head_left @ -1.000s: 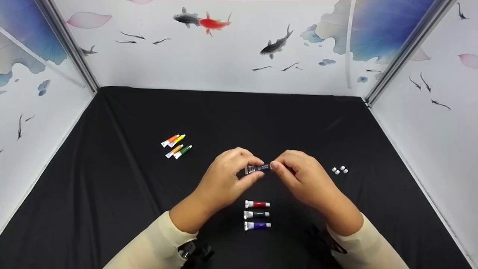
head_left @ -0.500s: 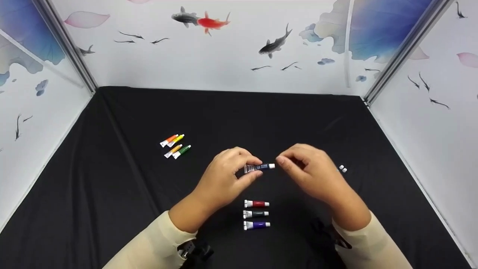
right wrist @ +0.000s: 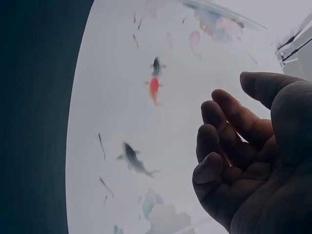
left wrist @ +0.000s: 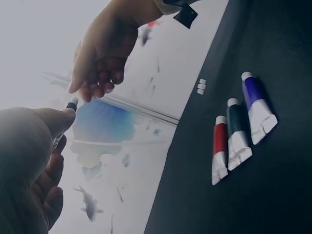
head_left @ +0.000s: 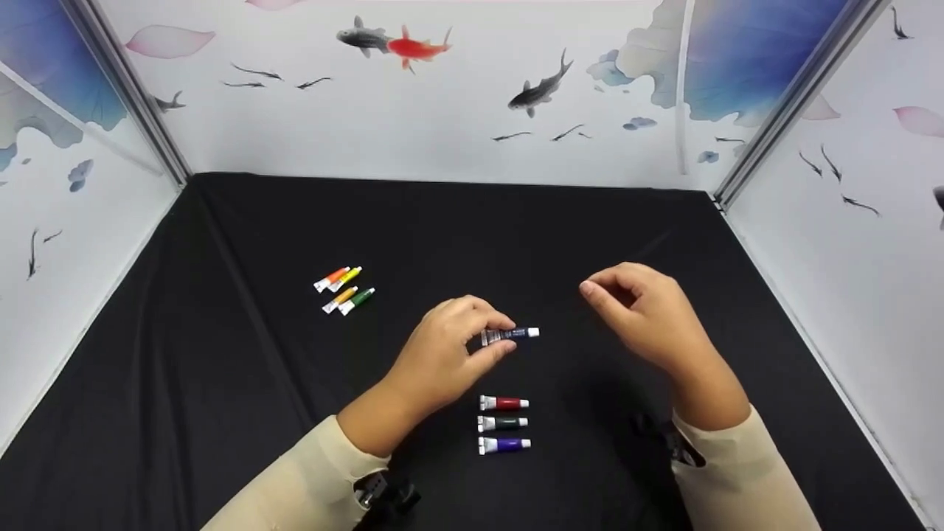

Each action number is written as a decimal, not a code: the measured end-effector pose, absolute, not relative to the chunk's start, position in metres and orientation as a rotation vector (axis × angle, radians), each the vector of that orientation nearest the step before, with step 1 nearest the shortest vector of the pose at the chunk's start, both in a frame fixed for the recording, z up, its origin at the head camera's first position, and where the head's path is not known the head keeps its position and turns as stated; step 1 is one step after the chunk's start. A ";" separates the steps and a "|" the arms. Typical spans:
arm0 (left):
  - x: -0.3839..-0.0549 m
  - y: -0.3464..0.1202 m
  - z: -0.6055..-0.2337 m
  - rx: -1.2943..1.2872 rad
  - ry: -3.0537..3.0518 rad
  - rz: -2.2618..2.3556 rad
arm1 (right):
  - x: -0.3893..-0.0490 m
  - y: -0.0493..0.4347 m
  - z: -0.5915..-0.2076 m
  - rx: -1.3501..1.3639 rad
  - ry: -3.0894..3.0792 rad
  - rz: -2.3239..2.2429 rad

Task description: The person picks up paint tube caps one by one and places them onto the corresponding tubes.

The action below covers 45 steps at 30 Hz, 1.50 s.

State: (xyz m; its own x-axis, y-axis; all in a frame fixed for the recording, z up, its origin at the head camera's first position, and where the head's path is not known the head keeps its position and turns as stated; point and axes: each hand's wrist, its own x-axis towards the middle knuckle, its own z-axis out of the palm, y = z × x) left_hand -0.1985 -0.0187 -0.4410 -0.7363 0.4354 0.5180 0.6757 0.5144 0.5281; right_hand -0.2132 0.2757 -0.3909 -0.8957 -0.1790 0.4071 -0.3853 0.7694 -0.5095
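My left hand pinches a dark blue paint tube between thumb and fingers, its white tip pointing right. My right hand is up and to the right of it, apart from the tube. In the right wrist view the fingers of that hand bend loosely and its thumb stands off from them, with nothing between. Below the left hand, a red tube, a dark green tube and a purple tube lie in a column on the black cloth, white ends to the right.
An orange tube, a yellow tube, an ochre tube and a green tube lie grouped at the left. Small white caps show in the left wrist view; my right arm hides them from the head camera. Printed walls enclose the black-covered table.
My right hand has left the white tip of the blue tube and moved right and farther back, its arm now covering the small white caps. My left hand keeps its hold on the tube.
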 end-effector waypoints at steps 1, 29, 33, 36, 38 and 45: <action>-0.199 -0.018 -0.443 -0.926 -2.454 -1.056 | -0.214 0.278 -0.391 0.421 -2.629 0.858; -0.209 -0.014 -0.489 -0.901 -2.795 -0.996 | -0.250 0.348 -0.413 0.009 -3.109 0.745; -0.209 -0.013 -0.494 -0.870 -2.844 -0.983 | -0.252 0.355 -0.418 -0.020 -3.147 0.659; -0.208 -0.012 -0.498 -0.847 -2.869 -0.963 | -0.254 0.360 -0.423 -0.042 -3.165 0.612; -0.208 -0.012 -0.500 -0.840 -2.878 -0.959 | -0.255 0.364 -0.426 -0.052 -3.176 0.604; -0.208 -0.011 -0.503 -0.821 -2.901 -0.990 | -0.261 0.375 -0.439 -0.099 -3.243 0.598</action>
